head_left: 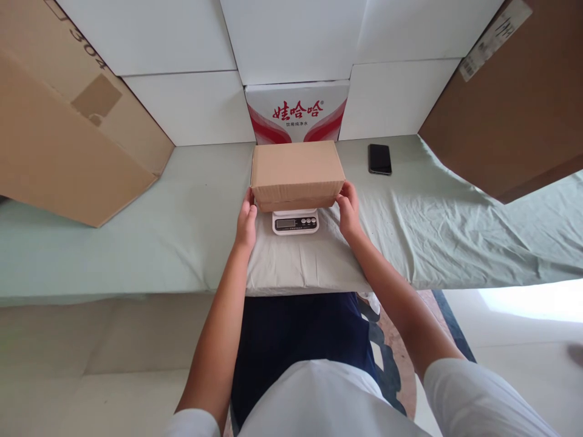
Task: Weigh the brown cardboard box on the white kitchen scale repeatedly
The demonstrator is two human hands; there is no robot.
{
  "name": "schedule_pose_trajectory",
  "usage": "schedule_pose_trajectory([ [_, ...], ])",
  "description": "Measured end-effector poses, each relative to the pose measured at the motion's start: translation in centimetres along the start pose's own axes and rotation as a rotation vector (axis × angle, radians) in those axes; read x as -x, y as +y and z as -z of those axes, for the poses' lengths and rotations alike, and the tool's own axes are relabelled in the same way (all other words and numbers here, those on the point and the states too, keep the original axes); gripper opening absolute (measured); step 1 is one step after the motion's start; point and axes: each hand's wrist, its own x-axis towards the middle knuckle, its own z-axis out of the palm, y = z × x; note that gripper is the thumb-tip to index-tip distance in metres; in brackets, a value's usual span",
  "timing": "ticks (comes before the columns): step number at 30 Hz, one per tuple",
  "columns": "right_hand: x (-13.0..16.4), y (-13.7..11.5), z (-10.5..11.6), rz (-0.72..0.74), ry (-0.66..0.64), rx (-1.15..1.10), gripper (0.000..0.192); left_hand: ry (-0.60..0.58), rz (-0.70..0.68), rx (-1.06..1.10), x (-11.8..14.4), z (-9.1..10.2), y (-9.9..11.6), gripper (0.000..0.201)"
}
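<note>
A closed cardboard box [297,173] sits on a small white scale [296,221] at the middle of the cloth-covered table [136,243]. The left hand [246,220] and right hand [348,209] press flat against its two ends, seemingly gripping it. A black phone [379,159] lies well apart, to the right.

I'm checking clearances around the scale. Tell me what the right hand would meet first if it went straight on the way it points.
The right hand already touches the cardboard box on the scale; it would press into the box's side.
</note>
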Motion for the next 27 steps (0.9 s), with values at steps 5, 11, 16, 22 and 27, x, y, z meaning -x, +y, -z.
schedule_pose_trajectory([
  [5,0.1,-0.1,0.0,0.007,-0.012,0.01,0.034,-0.001,-0.004,0.001,0.0,0.0,0.0,0.076],
  [11,0.2,-0.3,-0.1,-0.017,-0.019,-0.024,0.034,-0.006,0.001,0.011,0.1,-0.1,0.2,0.077],
  [16,0.2,-0.3,-0.3,-0.015,-0.001,-0.027,0.034,-0.008,0.018,0.006,0.2,-0.2,0.4,0.075],
  [22,0.2,-0.5,-0.3,0.003,-0.005,-0.017,0.039,-0.045,-0.004,0.037,0.4,-0.2,0.8,0.069],
  [27,0.7,-1.5,-0.7,0.013,-0.102,0.014,0.051,-0.094,-0.017,0.053,0.6,-0.1,0.6,0.069],
])
